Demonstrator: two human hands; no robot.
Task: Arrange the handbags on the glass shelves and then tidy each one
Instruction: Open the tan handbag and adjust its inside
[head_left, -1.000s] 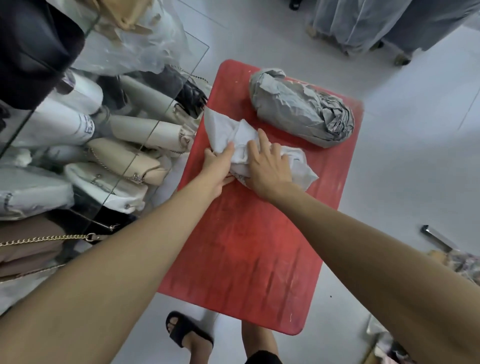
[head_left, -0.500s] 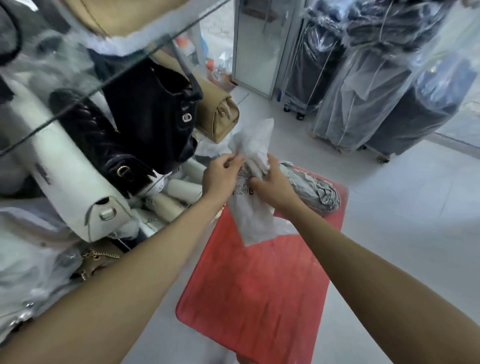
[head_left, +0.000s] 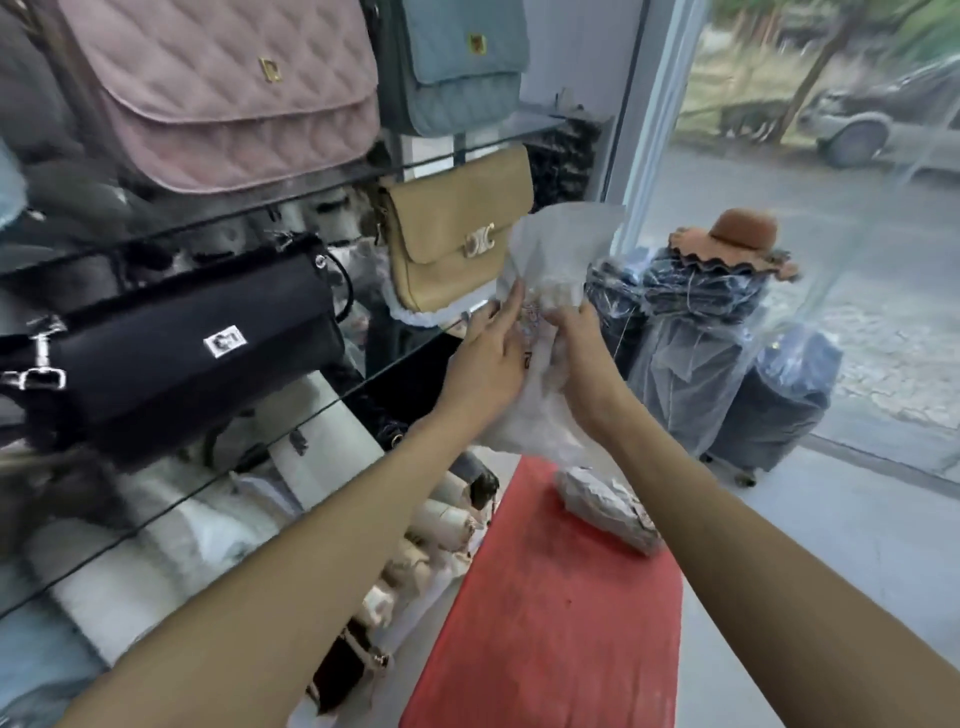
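Whatever it wraps, white wrapped bundle (head_left: 540, 415) in left hand (head_left: 485, 364) and right hand (head_left: 584, 364).

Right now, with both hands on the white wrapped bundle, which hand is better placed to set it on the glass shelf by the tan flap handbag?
Probably the left hand: it lies nearest the glass shelf, just below the tan flap handbag.

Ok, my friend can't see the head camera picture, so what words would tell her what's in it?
Two hands, the left hand and the right hand, hold up a white wrapped bundle beside glass shelves of handbags, near a tan handbag and a black handbag. Below is a red table with a grey wrapped bundle.
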